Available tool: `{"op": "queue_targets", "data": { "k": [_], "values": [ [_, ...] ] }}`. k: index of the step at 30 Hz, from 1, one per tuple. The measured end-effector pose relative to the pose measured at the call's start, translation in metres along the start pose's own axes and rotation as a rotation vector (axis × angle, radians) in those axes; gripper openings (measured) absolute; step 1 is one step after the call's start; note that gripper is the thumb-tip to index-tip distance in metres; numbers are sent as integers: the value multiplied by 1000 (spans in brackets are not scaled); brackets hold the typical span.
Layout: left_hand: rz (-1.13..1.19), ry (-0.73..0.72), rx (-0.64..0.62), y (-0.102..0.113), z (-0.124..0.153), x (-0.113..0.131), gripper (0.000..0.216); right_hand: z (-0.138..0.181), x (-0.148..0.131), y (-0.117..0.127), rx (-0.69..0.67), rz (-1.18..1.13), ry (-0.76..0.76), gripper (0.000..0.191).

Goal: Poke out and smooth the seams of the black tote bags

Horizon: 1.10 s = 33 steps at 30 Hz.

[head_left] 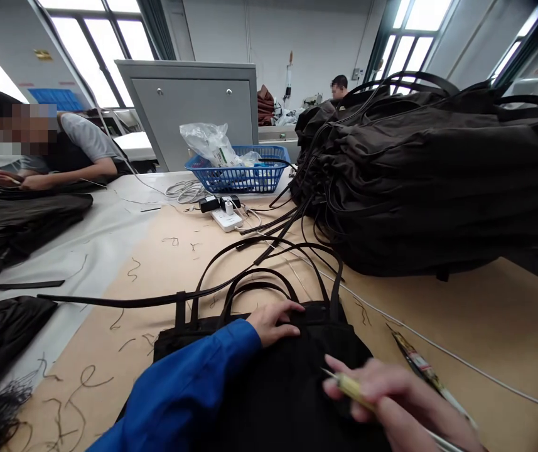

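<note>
A black fabric bag (259, 395) with long thin handles (259, 271) lies on the table in front of me. My left hand (275, 321), in a blue sleeve, rests on the bag just below its top edge, fingers apart and holding nothing. Slightly blurred, my right hand (391, 392) is closed around a yellow-handled tool (356, 390) with a thin pointed metal tip. That tip is over the right part of the bag; whether it touches the cloth I cannot tell. A white cord shows below the right hand.
A big pile of dark bags (438, 182) stands at the right. Behind are a blue basket (245, 179) with plastic bags and a power strip (227, 218). A long pointed tool (422, 364) and a white cable lie rightward. Loose threads dot the table; a co-worker (71, 150) sits left.
</note>
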State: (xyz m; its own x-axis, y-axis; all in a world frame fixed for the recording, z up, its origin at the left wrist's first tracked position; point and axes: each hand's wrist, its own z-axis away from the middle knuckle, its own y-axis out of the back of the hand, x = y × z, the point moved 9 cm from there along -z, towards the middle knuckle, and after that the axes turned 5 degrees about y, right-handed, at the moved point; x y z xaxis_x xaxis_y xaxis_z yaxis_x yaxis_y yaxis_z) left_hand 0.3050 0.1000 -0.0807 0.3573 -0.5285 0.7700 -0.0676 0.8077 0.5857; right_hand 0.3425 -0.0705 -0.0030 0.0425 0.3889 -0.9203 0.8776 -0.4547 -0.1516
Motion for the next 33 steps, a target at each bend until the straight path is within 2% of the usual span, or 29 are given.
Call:
{"op": "queue_targets", "data": {
  "k": [2,4,6,9,13,16,19,23,24,26,28,29,31,33],
  "values": [
    [-38,-24,48,-8,-3,-13,35,-5,39,-4,48,-44,-186,16],
    [-71,-51,92,-8,-3,-16,34,-5,68,3,144,-105,-263,16],
    [-111,-67,149,-4,2,-14,34,-4,87,10,189,-142,-290,17],
    [-181,-62,267,1,16,-4,33,0,99,18,211,-183,-311,17],
    [-265,-149,484,-8,53,24,27,1,99,21,224,-239,-312,18],
    [-255,-258,543,-31,77,41,25,-1,97,22,237,-290,-298,16],
    [-340,-296,564,-51,81,51,30,-3,94,21,244,-343,-280,14],
    [-454,-305,663,-64,73,66,18,-5,91,20,246,-396,-266,13],
    [-443,-290,714,-66,73,67,22,-6,90,20,247,-405,-265,13],
    [-406,-250,907,-73,80,66,28,-7,88,21,249,-416,-262,12],
    [-414,-259,1137,-88,95,64,28,-7,83,21,252,-424,-259,12],
    [-449,-277,1175,-100,97,63,26,-7,80,19,249,-428,-262,12],
    [-520,-344,1155,-120,96,63,25,-4,73,15,254,-443,-268,12],
    [-538,-443,1063,-127,92,64,24,1,68,9,268,-469,-276,13]
  ]
}}
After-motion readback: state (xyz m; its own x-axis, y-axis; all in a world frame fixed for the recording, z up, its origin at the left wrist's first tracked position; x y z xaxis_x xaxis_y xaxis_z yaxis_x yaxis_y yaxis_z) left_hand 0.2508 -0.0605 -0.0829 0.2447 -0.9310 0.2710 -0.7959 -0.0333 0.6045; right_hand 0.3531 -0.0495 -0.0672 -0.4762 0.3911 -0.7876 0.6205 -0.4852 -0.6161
